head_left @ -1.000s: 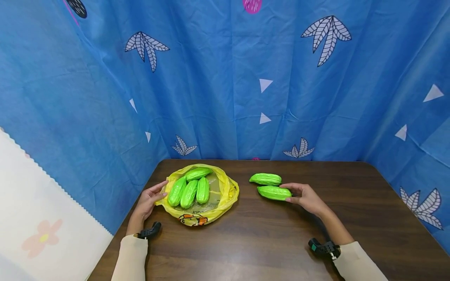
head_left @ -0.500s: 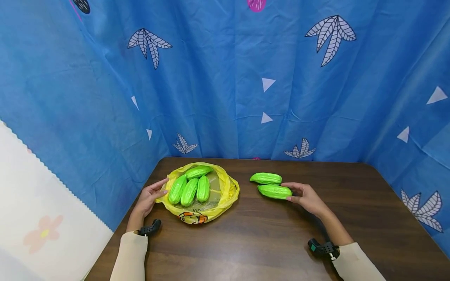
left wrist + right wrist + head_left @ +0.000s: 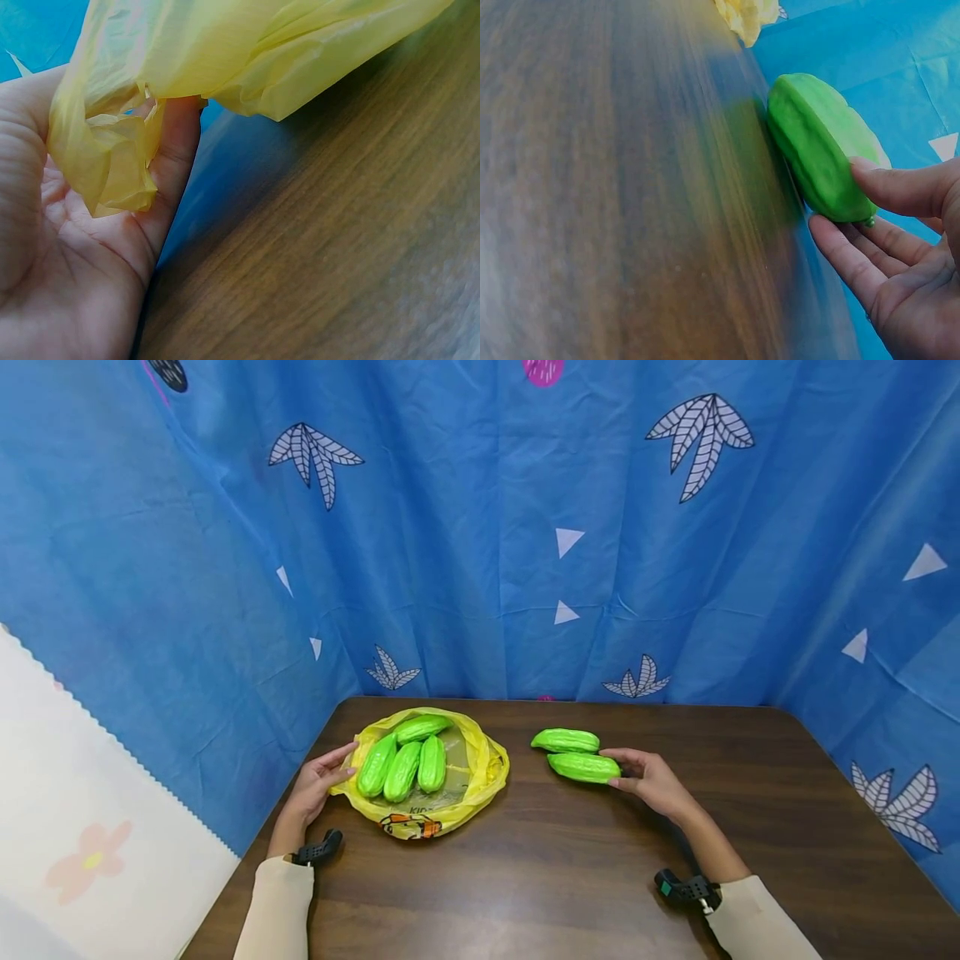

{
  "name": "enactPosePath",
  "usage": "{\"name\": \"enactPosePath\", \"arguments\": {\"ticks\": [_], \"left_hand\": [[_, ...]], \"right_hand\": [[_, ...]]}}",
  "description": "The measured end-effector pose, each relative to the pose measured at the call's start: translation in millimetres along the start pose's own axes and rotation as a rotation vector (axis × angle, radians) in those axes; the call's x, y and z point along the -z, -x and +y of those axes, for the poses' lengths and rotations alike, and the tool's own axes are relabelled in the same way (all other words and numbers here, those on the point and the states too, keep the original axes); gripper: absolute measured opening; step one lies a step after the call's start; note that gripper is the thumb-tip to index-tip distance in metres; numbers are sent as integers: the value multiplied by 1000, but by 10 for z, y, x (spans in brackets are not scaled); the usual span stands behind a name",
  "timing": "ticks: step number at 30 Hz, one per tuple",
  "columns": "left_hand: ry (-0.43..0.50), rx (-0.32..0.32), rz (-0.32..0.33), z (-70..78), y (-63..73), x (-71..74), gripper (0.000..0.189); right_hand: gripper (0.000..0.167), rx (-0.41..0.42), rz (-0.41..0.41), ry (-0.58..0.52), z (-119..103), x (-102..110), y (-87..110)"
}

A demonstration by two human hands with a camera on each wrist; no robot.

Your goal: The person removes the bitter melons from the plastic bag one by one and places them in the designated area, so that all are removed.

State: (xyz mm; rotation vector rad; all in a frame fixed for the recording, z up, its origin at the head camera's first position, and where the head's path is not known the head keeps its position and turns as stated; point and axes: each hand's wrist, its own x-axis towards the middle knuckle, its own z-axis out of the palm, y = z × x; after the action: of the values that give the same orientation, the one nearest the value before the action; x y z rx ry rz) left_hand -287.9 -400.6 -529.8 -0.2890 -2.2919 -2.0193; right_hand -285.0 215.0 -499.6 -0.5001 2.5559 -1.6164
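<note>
An open yellow plastic bag (image 3: 487, 777) lies on the left of the table with several bright green, ridged bitter gourds (image 3: 402, 772) in it. My left hand (image 3: 309, 789) holds the bag's left rim; in the left wrist view a fold of the bag (image 3: 124, 165) hangs over the palm between thumb and fingers. To the right, my right hand (image 3: 654, 783) grips the right end of a bitter gourd (image 3: 583, 767), thumb on the near side and fingers opposite, seen closely in the right wrist view. Another bitter gourd (image 3: 565, 741) lies just behind it.
The dark wooden table (image 3: 525, 877) reaches back to a blue patterned curtain (image 3: 450, 527), which also hangs at both sides. A white flowered cloth (image 3: 82, 810) is at the left. Each wrist wears a black camera band (image 3: 318, 849).
Both hands stay almost where they were, the left at the bag rim and the right on the bitter gourd. The head view shifts very slightly.
</note>
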Motion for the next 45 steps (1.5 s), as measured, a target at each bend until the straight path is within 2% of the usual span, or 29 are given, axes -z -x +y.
{"name": "enactPosePath", "arguments": {"ticks": [11,20,34,45], "left_hand": [[3,-4,0,13,2,3,56],[-18,-5,-5,2,27,10,56],[-17,-29,-21,8,-7,14,55],[-34,0,-6,12,29,5,56]], "right_hand": [[45,2,28,42,13,3,-13],[46,-40,27,9,35,-11,-4],[45,-29,31,11,64,-1,14],[43,9,55,89,28,10,13]]}}
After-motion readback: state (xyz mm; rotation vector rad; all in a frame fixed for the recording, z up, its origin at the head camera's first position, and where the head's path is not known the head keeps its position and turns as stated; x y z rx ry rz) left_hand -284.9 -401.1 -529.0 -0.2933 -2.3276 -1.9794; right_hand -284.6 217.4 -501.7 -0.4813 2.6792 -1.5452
